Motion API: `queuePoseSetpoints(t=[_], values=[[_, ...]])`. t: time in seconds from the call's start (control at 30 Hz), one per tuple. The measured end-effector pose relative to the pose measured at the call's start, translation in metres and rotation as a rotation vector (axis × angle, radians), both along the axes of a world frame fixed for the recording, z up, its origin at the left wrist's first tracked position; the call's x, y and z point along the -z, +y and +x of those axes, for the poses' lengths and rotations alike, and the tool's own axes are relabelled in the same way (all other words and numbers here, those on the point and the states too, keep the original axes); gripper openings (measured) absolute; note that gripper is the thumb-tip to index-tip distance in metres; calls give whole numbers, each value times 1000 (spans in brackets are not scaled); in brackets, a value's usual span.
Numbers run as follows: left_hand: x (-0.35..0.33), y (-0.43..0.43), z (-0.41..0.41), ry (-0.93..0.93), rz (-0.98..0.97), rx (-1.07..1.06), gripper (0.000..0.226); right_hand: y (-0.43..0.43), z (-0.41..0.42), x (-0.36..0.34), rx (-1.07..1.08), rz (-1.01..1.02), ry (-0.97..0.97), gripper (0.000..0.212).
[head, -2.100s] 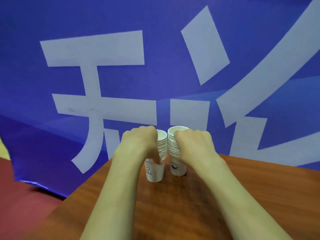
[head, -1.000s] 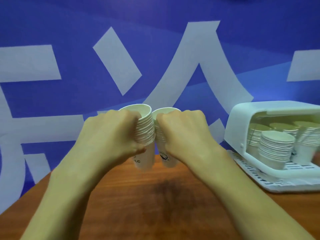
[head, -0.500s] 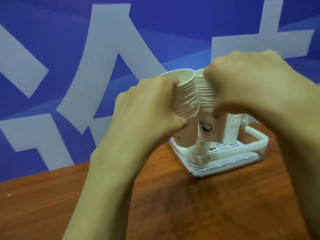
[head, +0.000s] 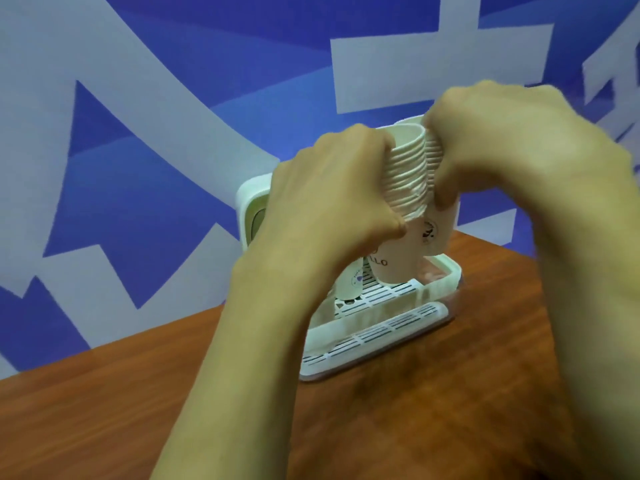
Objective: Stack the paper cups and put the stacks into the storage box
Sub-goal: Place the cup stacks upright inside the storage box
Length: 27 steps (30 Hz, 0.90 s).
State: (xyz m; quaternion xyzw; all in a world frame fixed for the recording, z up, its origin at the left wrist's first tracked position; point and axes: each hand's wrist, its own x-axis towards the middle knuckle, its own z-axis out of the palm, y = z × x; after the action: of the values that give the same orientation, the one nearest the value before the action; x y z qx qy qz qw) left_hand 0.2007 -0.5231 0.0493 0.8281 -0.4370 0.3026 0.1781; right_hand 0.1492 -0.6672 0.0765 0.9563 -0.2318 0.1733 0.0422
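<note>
Nearest the camera, two bare forearms reach forward over a brown wooden table [head: 433, 410]; the left one rises from the lower middle, the right one fills the right edge.

Farther on stands the white storage box [head: 381, 332] on the table; its slatted front lip faces the camera, and behind the lip a slatted floor lies inside a low rim.

Above that floor the two hands meet. The left hand [head: 332, 202] has its fingers curled round a left stack of paper cups [head: 407, 178], gripping it from the left side at the banded rims, with the thumb tucked under the lowest rim; the bottom cup shows the letters "LLO". The right hand [head: 519, 161] wraps its fingers over and around a right stack of paper cups [head: 434, 233], whose bottom cup bears a round dark logo. The two stacks are upright, pressed side by side and touching at the rims. Both hang over the box's floor, inside its rim; the left stack's base is just at the slats, and whether it touches them cannot be told.

Beside the left wrist, a tilted cup [head: 351, 284] with a small blue mark sits in the box, partly hidden.

Behind the hands rises the box's rounded white cover [head: 251, 199], mostly hidden; beyond it hangs a blue banner [head: 156, 185] with large white strokes.
</note>
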Motion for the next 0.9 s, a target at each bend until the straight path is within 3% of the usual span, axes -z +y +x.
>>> queuePoseSetpoints(t=[0.3,0.57,0.77,0.9], values=[[26,-9,25,-48,179,-98,38,-15,25,26,-27,49,47,45],[44,-17,35,-4,276,-166,49,-23,41,35,5,115,160,31],[52,-25,36,-106,284,-283,57,-21,53,49,32,122,212,37],[57,-27,37,-187,291,-295,48,-22,57,55,54,132,215,39]])
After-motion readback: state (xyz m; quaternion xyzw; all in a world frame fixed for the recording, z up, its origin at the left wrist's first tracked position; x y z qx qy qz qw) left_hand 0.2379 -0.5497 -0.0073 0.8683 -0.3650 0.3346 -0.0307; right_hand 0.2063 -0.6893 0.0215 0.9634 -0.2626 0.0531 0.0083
